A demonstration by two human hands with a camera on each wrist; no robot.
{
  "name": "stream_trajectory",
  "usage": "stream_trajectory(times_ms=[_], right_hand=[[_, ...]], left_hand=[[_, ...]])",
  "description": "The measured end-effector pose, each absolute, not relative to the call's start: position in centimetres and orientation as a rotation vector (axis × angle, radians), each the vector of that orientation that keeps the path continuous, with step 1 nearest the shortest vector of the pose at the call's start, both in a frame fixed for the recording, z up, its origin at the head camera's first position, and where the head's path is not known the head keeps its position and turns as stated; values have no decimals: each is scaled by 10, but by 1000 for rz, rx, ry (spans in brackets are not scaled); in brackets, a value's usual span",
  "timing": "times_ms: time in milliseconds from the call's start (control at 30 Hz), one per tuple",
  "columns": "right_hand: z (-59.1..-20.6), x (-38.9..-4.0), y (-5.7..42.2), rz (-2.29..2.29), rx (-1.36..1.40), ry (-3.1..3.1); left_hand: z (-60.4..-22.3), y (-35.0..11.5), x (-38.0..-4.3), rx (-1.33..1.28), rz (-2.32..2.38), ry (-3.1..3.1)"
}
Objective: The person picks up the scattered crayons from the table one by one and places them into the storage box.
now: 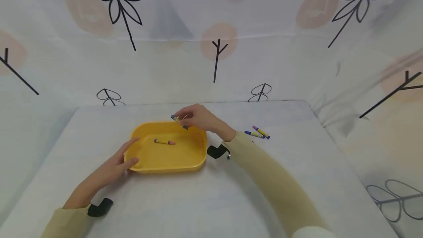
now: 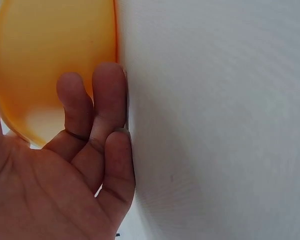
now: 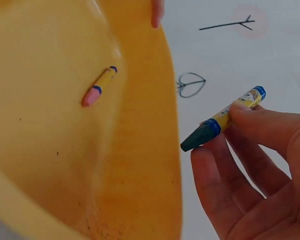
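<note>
A pale-sleeved person's left hand [image 1: 114, 166] holds the left end of a yellow tray [image 1: 165, 161], with thumb and forefinger over the rim. In the left wrist view the other fingers [image 2: 110, 95] curl against the tray's outer wall. At the tray's far right rim, the right hand [image 1: 199, 116] pinches a dark green crayon [image 3: 222, 119] with a yellow wrapper between thumb and fingers. The right wrist view has this crayon tilted, its green tip toward the tray's wall. One pink crayon [image 1: 164, 142] lies on the tray floor.
On the white table [image 1: 185, 205], right of the tray, lie a blue-ended crayon [image 1: 254, 134] and a pink-tipped crayon [image 1: 261, 132], close together. The right sleeve passes just beside them. A patterned cloth [image 1: 181, 65] hangs behind the table.
</note>
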State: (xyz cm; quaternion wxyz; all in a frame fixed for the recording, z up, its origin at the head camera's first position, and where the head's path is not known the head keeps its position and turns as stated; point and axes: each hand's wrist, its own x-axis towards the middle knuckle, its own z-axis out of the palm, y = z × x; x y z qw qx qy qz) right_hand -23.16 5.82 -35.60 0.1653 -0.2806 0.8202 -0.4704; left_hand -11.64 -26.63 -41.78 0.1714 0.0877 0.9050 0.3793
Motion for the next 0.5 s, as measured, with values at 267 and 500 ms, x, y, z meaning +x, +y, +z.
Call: stream_trajectory(times_ms=[267, 500], right_hand=[[-371, -239, 22, -1231, -826, 2339], [-376, -238, 11, -944, -814, 2502]], left_hand=[[-419, -270, -116, 247, 1051, 2587], [-419, -267, -117, 252, 1054, 2575]])
